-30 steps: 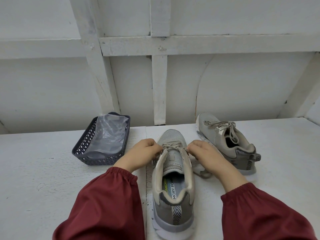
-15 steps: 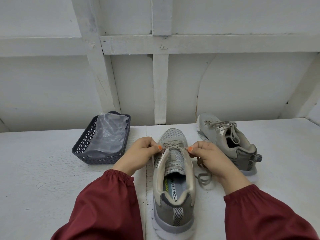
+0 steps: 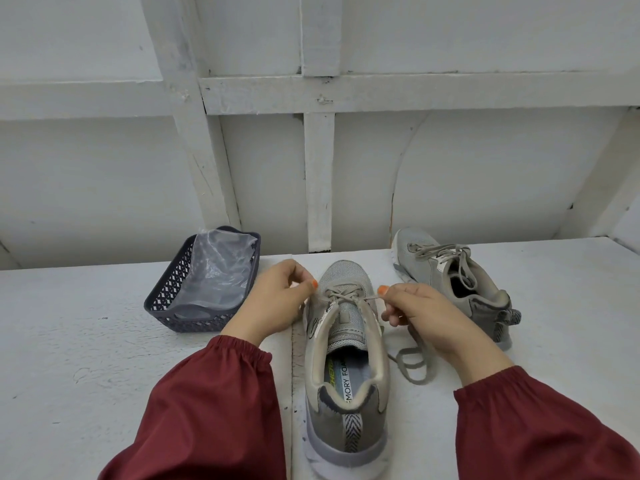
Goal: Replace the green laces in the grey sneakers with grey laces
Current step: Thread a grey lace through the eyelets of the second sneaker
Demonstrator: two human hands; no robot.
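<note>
Lacing underway: left hand and right hand each hold a pinching grip on the flat grey lace across the near grey mesh sneaker; next, likely, crossing into higher eyelets.

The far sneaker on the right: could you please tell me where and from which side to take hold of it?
Probably the heel collar of the far sneaker, approached from the near right. Its heel points that way, its opening is uncovered, and the padded rim lets fingers go inside and thumb outside for a firm grip.
</note>
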